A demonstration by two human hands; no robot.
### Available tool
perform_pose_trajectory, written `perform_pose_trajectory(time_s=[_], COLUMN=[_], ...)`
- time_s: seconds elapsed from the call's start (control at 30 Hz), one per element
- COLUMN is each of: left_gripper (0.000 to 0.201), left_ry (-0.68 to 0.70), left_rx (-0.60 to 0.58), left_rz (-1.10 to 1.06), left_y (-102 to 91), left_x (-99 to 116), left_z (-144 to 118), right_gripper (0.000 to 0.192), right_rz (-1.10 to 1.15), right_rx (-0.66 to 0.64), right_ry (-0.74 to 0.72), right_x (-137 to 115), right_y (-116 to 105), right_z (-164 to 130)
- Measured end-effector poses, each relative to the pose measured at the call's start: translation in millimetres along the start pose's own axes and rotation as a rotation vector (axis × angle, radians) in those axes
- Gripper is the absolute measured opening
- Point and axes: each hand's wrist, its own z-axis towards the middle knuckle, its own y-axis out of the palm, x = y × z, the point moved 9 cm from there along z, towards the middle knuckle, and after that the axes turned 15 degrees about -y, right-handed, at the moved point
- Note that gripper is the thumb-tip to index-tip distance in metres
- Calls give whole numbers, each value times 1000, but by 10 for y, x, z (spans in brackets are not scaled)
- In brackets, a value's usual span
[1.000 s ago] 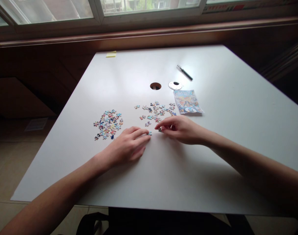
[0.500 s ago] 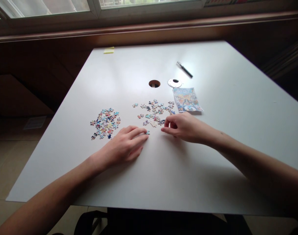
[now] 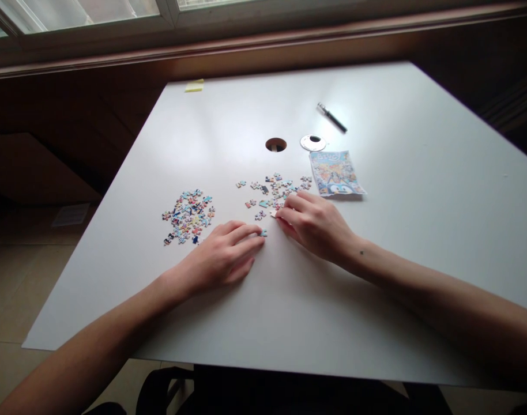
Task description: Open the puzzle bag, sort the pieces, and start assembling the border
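My left hand (image 3: pixel 231 251) rests on the white table (image 3: pixel 263 323), its fingertips closed on a small light-blue jigsaw piece (image 3: pixel 264 233). Just right of it, my right hand (image 3: pixel 317 222) pinches a cream jigsaw piece (image 3: pixel 273 214), mostly covered by the fingers. Beyond both hands lies a loose spread of jigsaw pieces (image 3: pixel 263 203), partly hidden behind the right hand. A denser heap of mixed pieces (image 3: pixel 188 216) sits to the left of my left hand.
A colourful picture sheet (image 3: pixel 337 173) lies behind my right hand. Past it are a round cable-hole cover (image 3: pixel 313 143), an open cable hole (image 3: pixel 275 144) and a black pen (image 3: pixel 332 118). A yellow sticky note (image 3: pixel 194 86) is at the far left edge.
My right hand has moved slightly left and its fingers have come down onto the cream piece. The left hand stays with the light-blue piece. The view has shifted a little.
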Motion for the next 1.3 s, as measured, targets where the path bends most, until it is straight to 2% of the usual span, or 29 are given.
perform_pose_trajectory(time_s=[0.1, 0.17, 0.2, 0.3, 0.37, 0.5, 0.63, 1.0, 1.13, 1.3], left_gripper=[37, 37, 37, 37, 38, 37, 38, 36, 37, 38], left_ry=[-1, -4, -5, -3, -3, -5, -4, -3, -12, -10], left_rx=[2, -1, -1, -8, -12, -2, 9, -12, -15, 2], left_rz=[-5, -6, -6, -1, 1, -8, -15, -10, -12, -18], left_y=[-1, 2, 2, 10, 14, 6, -2, 4, 3, 11], left_x=[-4, -10, -14, -18, -18, -17, -17, -10, -7, -20], left_z=[-3, -8, -11, -16, -16, -14, -16, -13, -11, -18], right_gripper=[27, 22, 19, 13, 11, 11, 13, 8, 10, 11], right_rz=[12, 124, 215, 436, 411, 333, 352, 368, 378, 305], right_rx=[66, 108, 85, -109, -159, -77, -77, -243, -215, -295], right_ry=[77, 168, 208, 257, 258, 240, 224, 222, 170, 184], right_x=[113, 226, 270, 281, 286, 350, 392, 445, 283, 96], right_y=[-94, -120, -81, 109, 104, -102, -180, -92, -74, 80], right_z=[-44, -91, -109, -142, -148, -125, -129, -191, -152, -174])
